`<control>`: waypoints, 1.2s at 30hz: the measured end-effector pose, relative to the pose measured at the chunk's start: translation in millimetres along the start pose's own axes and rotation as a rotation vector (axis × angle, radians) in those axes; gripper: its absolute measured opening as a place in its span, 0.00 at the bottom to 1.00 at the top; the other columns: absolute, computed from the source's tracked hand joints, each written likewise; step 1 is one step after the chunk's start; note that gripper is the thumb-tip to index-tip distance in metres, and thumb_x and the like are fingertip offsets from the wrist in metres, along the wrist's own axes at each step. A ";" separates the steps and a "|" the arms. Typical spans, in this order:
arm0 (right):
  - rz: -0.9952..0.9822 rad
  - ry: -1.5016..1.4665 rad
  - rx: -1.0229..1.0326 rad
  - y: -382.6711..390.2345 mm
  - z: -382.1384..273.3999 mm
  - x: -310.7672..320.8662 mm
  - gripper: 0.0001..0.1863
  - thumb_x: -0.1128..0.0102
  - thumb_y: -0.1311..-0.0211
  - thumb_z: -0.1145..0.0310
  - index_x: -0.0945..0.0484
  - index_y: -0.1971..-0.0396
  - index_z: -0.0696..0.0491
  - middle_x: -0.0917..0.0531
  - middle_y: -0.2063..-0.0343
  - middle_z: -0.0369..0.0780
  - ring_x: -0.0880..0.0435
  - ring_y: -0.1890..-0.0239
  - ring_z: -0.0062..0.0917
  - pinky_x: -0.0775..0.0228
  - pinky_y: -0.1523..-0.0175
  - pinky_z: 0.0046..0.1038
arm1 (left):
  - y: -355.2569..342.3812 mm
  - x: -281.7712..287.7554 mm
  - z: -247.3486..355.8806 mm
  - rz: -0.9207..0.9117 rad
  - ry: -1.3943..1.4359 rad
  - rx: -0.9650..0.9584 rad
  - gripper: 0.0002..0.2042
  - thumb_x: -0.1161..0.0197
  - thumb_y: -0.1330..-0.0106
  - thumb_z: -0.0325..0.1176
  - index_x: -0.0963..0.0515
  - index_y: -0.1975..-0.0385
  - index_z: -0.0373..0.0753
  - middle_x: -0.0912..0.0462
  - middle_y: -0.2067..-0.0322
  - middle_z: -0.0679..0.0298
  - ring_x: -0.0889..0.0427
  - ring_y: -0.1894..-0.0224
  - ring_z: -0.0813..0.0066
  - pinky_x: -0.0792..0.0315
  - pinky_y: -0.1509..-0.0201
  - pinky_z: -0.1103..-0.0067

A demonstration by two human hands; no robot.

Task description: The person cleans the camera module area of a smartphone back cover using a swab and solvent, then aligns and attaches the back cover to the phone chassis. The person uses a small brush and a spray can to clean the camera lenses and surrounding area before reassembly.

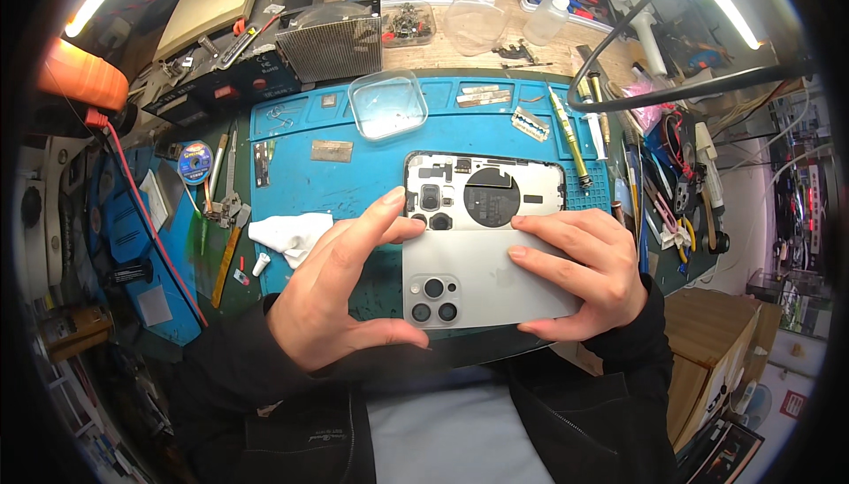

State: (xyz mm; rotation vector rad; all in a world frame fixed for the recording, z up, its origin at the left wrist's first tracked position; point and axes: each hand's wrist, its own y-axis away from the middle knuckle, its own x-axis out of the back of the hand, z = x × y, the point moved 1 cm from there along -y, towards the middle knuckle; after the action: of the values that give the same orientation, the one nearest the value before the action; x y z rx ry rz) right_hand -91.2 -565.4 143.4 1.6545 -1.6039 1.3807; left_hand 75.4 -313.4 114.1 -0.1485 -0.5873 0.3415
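Note:
Just in front of me is a silver phone back (464,294) with a three-lens camera block. Directly above it, and meeting or overlapping its top edge, lies an opened phone part (539,174) showing a dark round coil and small fittings. My left hand (323,289) spans the left ends, thumb and a fingertip at the silver back's edges, index finger at the upper part's side. My right hand (588,276) grips the silver back's right portion with fingers on its top and thumb at the near edge. A white cloth (283,234) lies left of my left hand.
The blue work mat (296,165) holds a clear container (387,103), blades (531,123) and pen-like tools (570,143). A solder spool (195,164) and hand tools sit left, more tools (681,183) right. A dark cable arm (672,95) crosses the upper right; a cabinet (707,351) stands lower right.

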 end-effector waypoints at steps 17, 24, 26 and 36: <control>0.146 -0.956 -0.520 79.7 11.7 48.2 0.35 0.45 0.28 0.43 0.26 0.39 0.62 0.20 0.42 0.45 0.21 0.42 0.31 0.31 0.40 0.31 | -22.2 12.1 41.4 -0.131 -0.530 0.039 0.55 0.19 0.53 0.46 0.46 0.27 0.33 0.30 0.35 0.50 0.35 0.31 0.48 0.42 0.26 0.61; 0.207 -0.987 -0.552 106.1 4.2 50.5 0.28 0.54 0.22 0.51 0.25 0.39 0.60 0.18 0.44 0.44 0.20 0.43 0.27 0.29 0.42 0.28 | -90.3 -27.1 23.3 -0.264 -0.567 -0.060 0.50 0.22 0.47 0.40 0.46 0.27 0.32 0.31 0.38 0.43 0.32 0.34 0.46 0.39 0.29 0.62; 0.237 -1.037 -0.595 117.3 0.3 51.0 0.28 0.54 0.22 0.51 0.25 0.39 0.61 0.18 0.45 0.44 0.20 0.43 0.28 0.29 0.43 0.28 | -94.3 -34.3 22.2 -0.257 -0.562 -0.056 0.49 0.23 0.46 0.38 0.46 0.27 0.32 0.29 0.41 0.44 0.29 0.38 0.47 0.36 0.31 0.63; 0.304 -1.232 -0.742 105.6 -0.8 48.8 0.29 0.51 0.24 0.53 0.29 0.36 0.62 0.19 0.43 0.49 0.17 0.44 0.36 0.24 0.46 0.32 | -58.8 -42.4 21.5 -0.145 -0.624 -0.120 0.48 0.25 0.48 0.39 0.45 0.30 0.27 0.25 0.50 0.45 0.25 0.46 0.49 0.31 0.39 0.65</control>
State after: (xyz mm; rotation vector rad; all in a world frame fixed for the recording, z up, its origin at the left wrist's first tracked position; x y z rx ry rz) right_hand -197.8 -611.2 153.0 1.8189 -2.5905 -0.4196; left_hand 46.2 -382.6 123.6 -0.1118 -1.2306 0.2070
